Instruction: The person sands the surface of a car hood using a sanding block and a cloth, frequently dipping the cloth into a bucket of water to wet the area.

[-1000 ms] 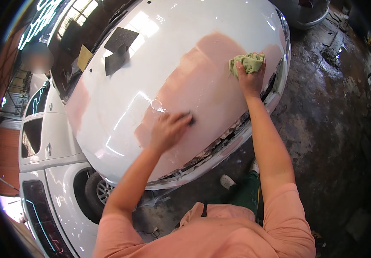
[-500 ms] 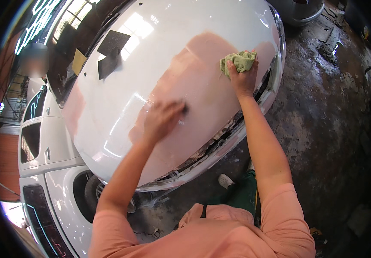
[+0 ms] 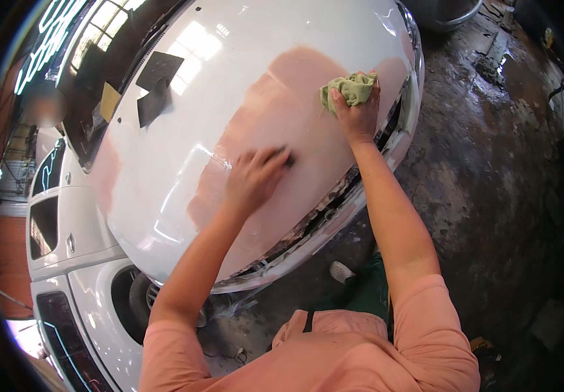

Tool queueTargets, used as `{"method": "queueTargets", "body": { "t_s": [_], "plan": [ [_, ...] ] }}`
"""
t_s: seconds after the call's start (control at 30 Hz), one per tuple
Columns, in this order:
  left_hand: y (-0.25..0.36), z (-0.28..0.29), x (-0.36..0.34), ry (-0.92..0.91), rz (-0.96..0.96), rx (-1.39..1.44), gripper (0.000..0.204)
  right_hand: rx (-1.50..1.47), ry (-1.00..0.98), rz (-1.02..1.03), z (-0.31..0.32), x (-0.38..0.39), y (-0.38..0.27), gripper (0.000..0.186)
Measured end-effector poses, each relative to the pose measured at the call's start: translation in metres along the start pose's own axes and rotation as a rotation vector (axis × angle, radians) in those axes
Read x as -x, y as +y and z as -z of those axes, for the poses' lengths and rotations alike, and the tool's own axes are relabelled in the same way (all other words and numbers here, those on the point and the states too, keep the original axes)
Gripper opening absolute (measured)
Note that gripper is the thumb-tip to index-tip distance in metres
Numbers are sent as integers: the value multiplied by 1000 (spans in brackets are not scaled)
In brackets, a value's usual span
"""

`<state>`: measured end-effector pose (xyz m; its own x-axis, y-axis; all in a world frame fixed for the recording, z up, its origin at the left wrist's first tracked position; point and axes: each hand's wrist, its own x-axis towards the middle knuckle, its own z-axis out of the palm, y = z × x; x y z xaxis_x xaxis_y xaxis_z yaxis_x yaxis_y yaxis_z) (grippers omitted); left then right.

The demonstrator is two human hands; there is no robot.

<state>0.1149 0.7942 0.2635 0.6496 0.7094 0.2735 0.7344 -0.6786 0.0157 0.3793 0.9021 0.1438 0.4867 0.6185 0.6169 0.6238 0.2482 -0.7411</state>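
My left hand [image 3: 256,178] presses on the white car hood [image 3: 164,140], over its pinkish filler patch [image 3: 305,68]. Its fingers are bent around a small black piece of sandpaper [image 3: 288,157], blurred and mostly covered by the hand. Farther right, near the hood's front edge, my right hand [image 3: 359,116] grips a crumpled green cloth [image 3: 352,89] against the surface. Two dark sandpaper sheets [image 3: 159,70] lie on the hood toward the windshield, beside a tan sheet [image 3: 109,101].
An open gap [image 3: 314,222] with rough edges runs along the hood's front. Another white vehicle [image 3: 76,219] stands at the left. A stained dark floor [image 3: 478,215] spreads to the right, with a grey bumper [image 3: 448,19] at the far right. A blurred spot is at the upper left.
My left hand has slid slightly right and up over the filler patch with the sandpaper. The whole view has shifted a little; my right hand still holds the cloth on the hood.
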Motion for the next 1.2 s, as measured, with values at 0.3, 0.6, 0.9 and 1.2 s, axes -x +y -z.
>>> {"method": "queueTargets", "body": {
  "t_s": [0.3, 0.6, 0.9, 1.2],
  "plan": [
    [15, -11, 60, -18, 2, -54, 52, -14, 33, -5, -5, 2, 23, 71],
    [1, -24, -96, 29, -58, 24, 42, 12, 2, 32, -11, 11, 13, 72],
    [23, 0, 51, -66, -30, -101, 57, -99, -7, -51, 0, 5, -3, 64],
    [40, -32, -61, 66, 81, 9, 46, -70, -65, -32, 5, -5, 14, 65]
  ]
}}
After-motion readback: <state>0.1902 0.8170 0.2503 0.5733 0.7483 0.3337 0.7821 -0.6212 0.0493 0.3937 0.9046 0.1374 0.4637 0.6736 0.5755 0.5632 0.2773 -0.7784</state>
